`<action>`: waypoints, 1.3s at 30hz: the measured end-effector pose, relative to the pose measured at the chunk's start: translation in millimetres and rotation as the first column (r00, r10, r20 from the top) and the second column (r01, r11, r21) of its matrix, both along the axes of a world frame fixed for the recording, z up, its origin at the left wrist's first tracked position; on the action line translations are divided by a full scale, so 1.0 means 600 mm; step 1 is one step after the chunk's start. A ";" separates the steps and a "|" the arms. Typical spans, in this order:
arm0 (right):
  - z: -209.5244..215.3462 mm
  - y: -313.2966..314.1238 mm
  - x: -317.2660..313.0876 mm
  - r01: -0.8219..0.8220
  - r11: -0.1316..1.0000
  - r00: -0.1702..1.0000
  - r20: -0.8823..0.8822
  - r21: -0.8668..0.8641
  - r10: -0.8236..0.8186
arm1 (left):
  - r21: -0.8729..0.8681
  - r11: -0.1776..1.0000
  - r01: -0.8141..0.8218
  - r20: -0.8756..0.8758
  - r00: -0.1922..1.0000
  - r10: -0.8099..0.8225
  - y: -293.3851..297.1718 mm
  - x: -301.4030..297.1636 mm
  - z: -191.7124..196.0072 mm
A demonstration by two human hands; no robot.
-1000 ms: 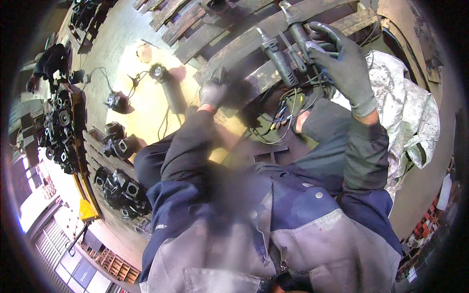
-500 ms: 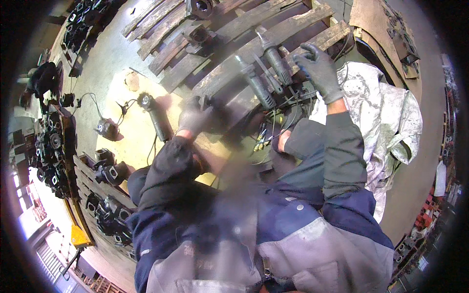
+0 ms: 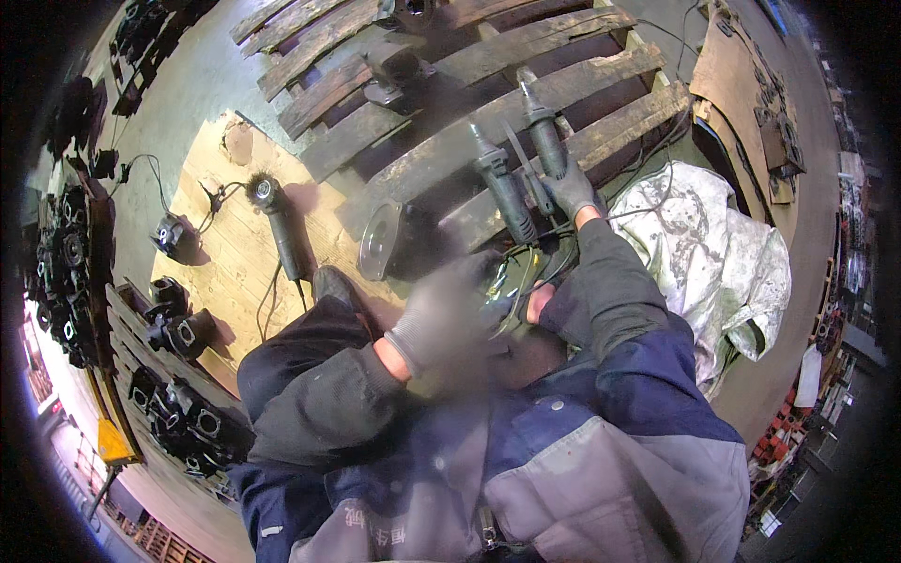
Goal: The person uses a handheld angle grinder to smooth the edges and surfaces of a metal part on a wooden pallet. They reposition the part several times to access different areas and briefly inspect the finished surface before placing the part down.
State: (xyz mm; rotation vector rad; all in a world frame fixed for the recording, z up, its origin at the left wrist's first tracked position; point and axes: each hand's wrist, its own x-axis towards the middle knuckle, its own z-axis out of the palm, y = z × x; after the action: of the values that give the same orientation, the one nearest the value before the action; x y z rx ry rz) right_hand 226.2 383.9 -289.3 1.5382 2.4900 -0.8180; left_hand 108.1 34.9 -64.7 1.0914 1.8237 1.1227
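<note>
My right hand (image 3: 571, 192), in a dark grey glove, is closed round the rear end of a black die grinder (image 3: 542, 127) lying on the pallet. A second die grinder (image 3: 505, 183) lies just left of it, with a slim dark bar-like tool (image 3: 527, 169) between the two. My left hand (image 3: 446, 314), also gloved, is above my lap, near the cables (image 3: 526, 272). Its fingers are smeared, so I cannot tell what they hold. Beyond it, a dark metal part with a round, pale-rimmed face (image 3: 380, 241) stands at the pallet's near edge.
An angle grinder with a wire brush (image 3: 286, 230) lies on a wooden board (image 3: 221, 159) at left. Dark castings (image 3: 183, 328) sit around the board's left side. The slatted pallet (image 3: 432, 141) bears more castings. A stained white cloth (image 3: 694, 235) lies at right, beside cardboard (image 3: 727, 75).
My right hand has come down from above the pallet onto the right die grinder. My left hand has drawn back from the round-faced part toward my body, uncovering it.
</note>
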 end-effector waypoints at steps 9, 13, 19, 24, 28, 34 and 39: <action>0.132 0.039 -0.035 0.011 0.861 0.946 -0.273 -0.508 -0.174 | -0.139 0.990 0.005 0.001 1.000 -0.005 0.017 -0.002 -0.033; 0.296 -0.004 0.000 -0.049 0.764 0.964 -0.229 -0.643 -0.131 | 0.212 0.972 -0.105 0.159 0.985 0.072 0.034 0.000 -0.048; 0.469 -0.169 0.087 -0.272 0.643 0.923 -0.382 -0.716 -0.034 | -0.185 0.973 -0.138 0.979 0.065 0.195 0.082 0.056 -0.051; 0.491 -0.252 0.079 -0.395 0.663 0.917 -0.316 -0.636 0.243 | -0.358 0.888 -0.288 0.924 -0.244 0.294 0.093 0.115 -0.098; 0.487 -0.261 0.056 -0.570 0.659 0.816 -0.248 -0.490 0.522 | -0.488 0.790 -0.372 0.868 -0.302 0.394 0.086 0.132 -0.140; 0.456 -0.255 0.020 -0.564 0.636 0.802 -0.164 -0.527 0.575 | -0.466 0.777 -0.424 0.846 -0.470 0.252 0.079 0.114 -0.160; 0.452 -0.264 -0.007 -0.608 0.648 0.778 -0.183 -0.458 0.601 | -0.508 0.741 -0.438 0.828 -0.487 0.279 0.085 0.107 -0.173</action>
State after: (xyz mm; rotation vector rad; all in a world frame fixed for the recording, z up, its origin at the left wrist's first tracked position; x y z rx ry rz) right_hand 222.0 225.3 -18.3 0.4641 2.2842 -1.1909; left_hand 172.6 86.1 -168.5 -0.8539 0.4765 1.6879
